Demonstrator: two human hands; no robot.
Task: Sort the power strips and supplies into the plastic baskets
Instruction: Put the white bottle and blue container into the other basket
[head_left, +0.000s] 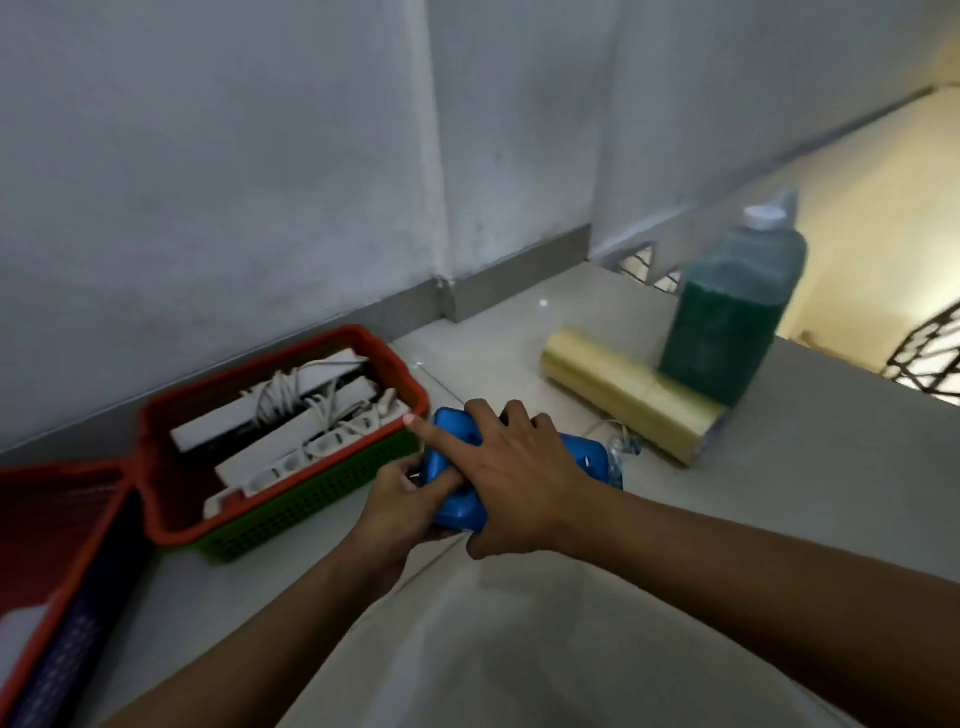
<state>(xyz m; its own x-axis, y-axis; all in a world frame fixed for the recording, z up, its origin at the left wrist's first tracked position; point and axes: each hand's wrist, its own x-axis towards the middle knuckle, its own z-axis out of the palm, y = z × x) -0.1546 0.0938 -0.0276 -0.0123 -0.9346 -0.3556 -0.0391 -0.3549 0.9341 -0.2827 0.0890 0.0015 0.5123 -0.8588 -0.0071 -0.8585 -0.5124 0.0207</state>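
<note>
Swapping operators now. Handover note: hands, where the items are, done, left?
Left hand: grips the blue strip's near end.
Right hand: lies over the strip's top, forefinger stretched toward the green basket.
Done: white strips with coiled cords sit in the green basket.
Left: blue strip goes in a basket; yellow roll and green bottle stand unsorted on the floor. Second basket at far left, contents unclear.
</note>
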